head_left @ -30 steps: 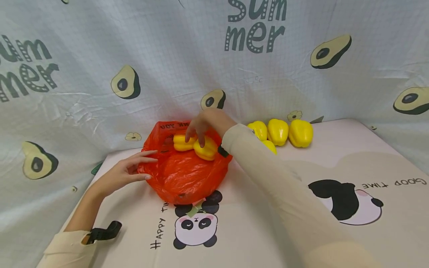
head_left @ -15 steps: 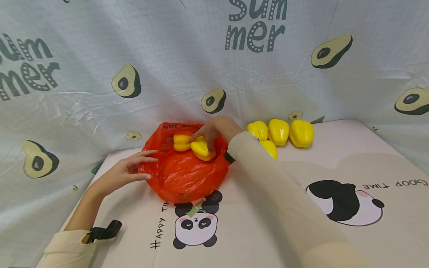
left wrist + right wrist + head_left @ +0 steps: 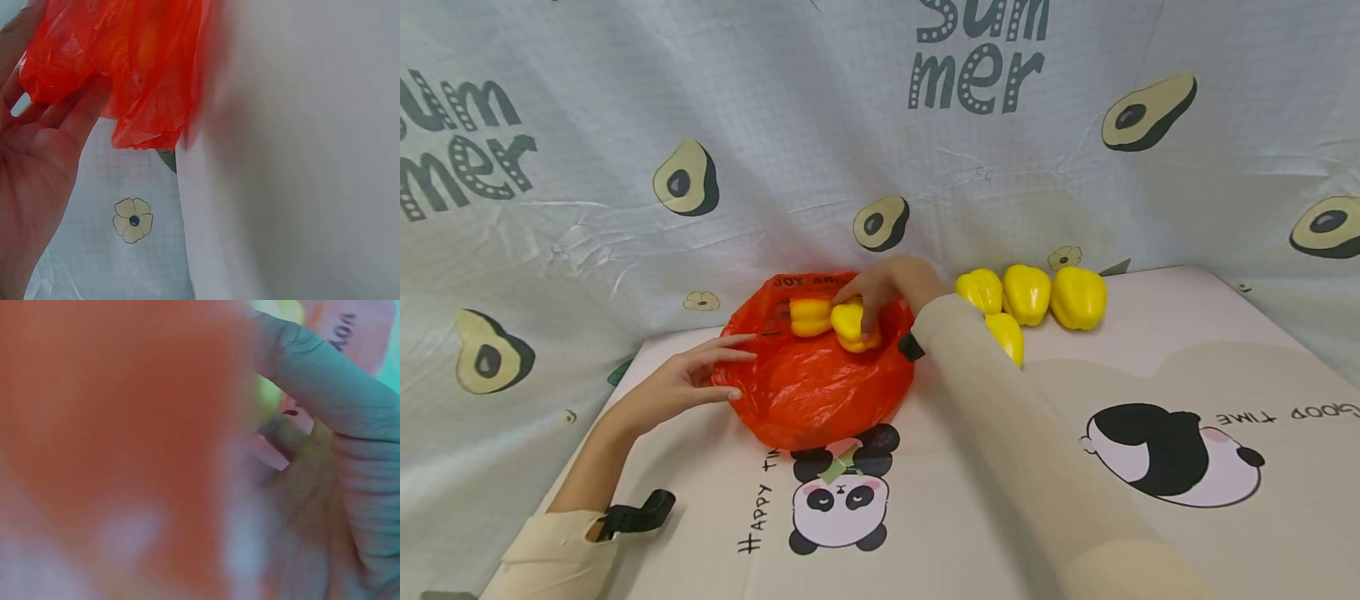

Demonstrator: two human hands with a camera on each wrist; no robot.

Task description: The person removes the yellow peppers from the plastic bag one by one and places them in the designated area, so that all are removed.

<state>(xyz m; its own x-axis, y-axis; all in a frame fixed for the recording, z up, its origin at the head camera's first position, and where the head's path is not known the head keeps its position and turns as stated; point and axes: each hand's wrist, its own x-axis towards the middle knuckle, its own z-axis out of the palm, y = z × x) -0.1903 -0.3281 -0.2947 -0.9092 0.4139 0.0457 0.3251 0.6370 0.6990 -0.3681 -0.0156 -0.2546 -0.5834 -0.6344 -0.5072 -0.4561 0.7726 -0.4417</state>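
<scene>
A red plastic bag (image 3: 808, 392) lies spread with its mouth open on the table, two yellow bell peppers inside it. My right hand (image 3: 891, 287) reaches into the bag and grips the nearer bell pepper (image 3: 847, 323), thumb on its right side. The other bell pepper (image 3: 810, 317) sits directly to its left. At the bag's left side, my left hand (image 3: 688, 379) has its fingers spread and touches the plastic. In the left wrist view, the fingers of the left hand (image 3: 40, 162) lie against the red plastic. Blurred red plastic covers much of the right wrist view.
Several more yellow bell peppers (image 3: 1027, 296) are grouped on the table at the back, right of the bag. A white sheet printed with avocados (image 3: 880, 223) hangs behind the table. Panda drawings (image 3: 840, 512) decorate the tabletop.
My right hand has lowered onto the nearer bell pepper and turned it inside the bag. The bag's right side has drawn in slightly. My left hand stays in place.
</scene>
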